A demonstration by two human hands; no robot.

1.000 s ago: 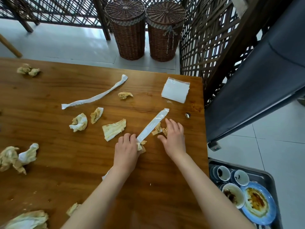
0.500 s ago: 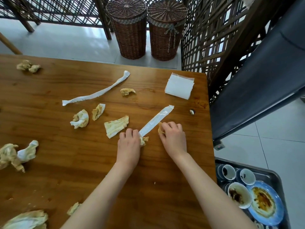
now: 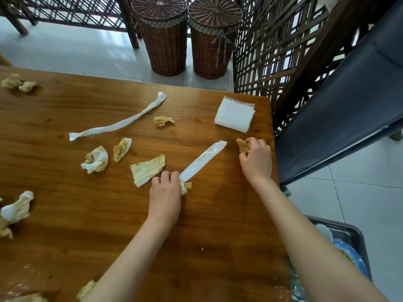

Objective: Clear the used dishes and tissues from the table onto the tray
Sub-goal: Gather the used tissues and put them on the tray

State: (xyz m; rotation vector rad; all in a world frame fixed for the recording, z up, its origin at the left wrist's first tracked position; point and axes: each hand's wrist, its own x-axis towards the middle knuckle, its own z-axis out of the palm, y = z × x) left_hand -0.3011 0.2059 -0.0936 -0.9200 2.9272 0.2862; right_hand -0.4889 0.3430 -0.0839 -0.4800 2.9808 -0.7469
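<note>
mostly it comes down to which hand sits nearer the tray. that is the right hand, near the table's right edge, its fingers curled round a stained tissue wad. the tray lies off that edge, low and toward the person, so the wad would travel back and to the right, past the forearm. a blue plate and a white cup already sit in the tray, partly hidden by the arm.

the left hand is near the table's middle, fingers curled on a small scrap at the near end of a wrapper strip. the strip's long axis runs from that hand up and to the right, its far tip ending just beside the right hand's wad. judging by this, the left hand could gather more before crossing over.

other tissues lie well apart to the left: a flat tissue touching the left fingers, a curled tissue, a long twist. a clean napkin stack sits near the far right corner.

the wooden top is glossy and smeared, with a ring stain. beyond it stand two wicker baskets, a lattice screen and pale floor tiles.
</note>
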